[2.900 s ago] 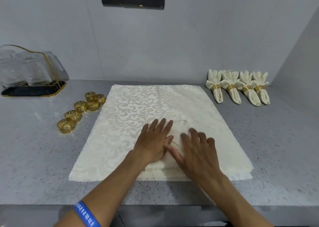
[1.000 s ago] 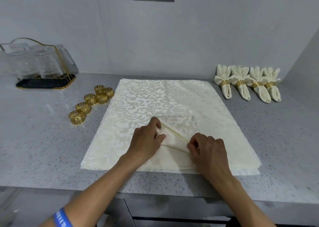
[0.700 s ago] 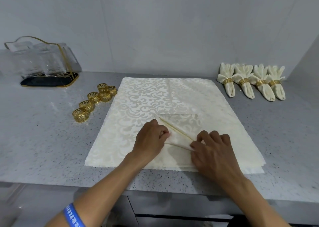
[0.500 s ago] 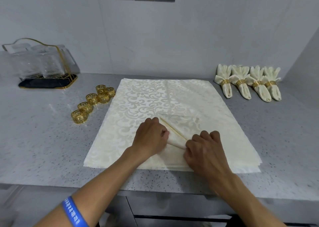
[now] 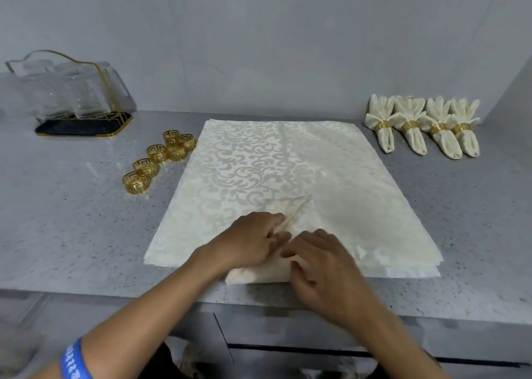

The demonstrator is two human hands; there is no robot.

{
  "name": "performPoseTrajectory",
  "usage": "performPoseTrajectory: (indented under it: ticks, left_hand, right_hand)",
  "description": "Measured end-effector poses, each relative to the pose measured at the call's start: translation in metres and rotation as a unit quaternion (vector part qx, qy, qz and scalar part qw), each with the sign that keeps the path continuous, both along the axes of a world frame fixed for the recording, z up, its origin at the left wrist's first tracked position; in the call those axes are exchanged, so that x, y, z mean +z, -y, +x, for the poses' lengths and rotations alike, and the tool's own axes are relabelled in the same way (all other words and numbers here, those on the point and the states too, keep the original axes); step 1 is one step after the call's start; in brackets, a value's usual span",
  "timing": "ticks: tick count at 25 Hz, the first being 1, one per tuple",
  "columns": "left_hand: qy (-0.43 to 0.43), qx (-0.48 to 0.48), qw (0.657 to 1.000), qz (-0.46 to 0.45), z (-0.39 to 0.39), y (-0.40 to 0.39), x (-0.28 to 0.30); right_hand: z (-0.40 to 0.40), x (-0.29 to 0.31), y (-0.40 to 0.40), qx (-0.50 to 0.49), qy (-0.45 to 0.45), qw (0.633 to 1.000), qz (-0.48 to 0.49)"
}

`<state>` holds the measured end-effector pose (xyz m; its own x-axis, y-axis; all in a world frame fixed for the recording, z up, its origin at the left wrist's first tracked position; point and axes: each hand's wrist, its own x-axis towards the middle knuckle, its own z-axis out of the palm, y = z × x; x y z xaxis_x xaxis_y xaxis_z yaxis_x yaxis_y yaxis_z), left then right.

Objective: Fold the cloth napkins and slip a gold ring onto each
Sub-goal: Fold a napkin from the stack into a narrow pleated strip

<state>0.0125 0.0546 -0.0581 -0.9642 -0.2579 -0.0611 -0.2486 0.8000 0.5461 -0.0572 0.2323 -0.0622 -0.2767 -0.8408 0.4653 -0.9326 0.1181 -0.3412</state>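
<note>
Head view is showing a person working at a grey speckled stone desk, folding a small cream damask cloth napkin that is lying on top of a flat stack of unfolded cream napkins near the desk's front edge. Left hand is pinching the napkin's folded edge with curled fingers, seemingly anchoring the crease, while right hand is gripping the near portion of the same napkin, its fingers curled into the cloth, probably gathering it into a narrow roll so that a ring can slide over it. Both hands are sitting close together, nearly touching, which is keeping the layers from springing apart. Six loose gold openwork napkin rings are waiting in a cluster just left of the stack, within easy reach of the left hand. Four finished cream napkins wearing gold rings are lying in a row at the far right, well apart from the work area, likely parked there to stay undisturbed. A glass holder with gold trim on a black tray is standing at the far left.
</note>
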Motion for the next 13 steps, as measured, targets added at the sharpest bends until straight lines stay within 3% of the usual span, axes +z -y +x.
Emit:
performPoseTrajectory:
  ticks: [3, 6, 9, 13]
  left_hand:
    - [-0.07, 0.027, 0.989, -0.128, 0.008, -0.014, -0.018]
    - [-0.099, 0.043, 0.981, -0.16, 0.008, -0.018, -0.025]
    - [-0.113, 0.043, 0.979, -0.163, 0.009, -0.019, -0.024]
    - [-0.152, 0.048, 0.984, -0.079, 0.015, -0.018, -0.019]
  right_hand:
    - [-0.043, 0.014, -0.026, 0.038, -0.059, 0.984, 0.165]
    - [-0.052, 0.014, -0.026, 0.065, -0.137, 0.96, 0.234]
    - [-0.051, 0.008, -0.021, 0.074, -0.198, 0.953, 0.219]
    - [-0.05, 0.007, -0.012, 0.062, -0.109, 0.986, 0.114]
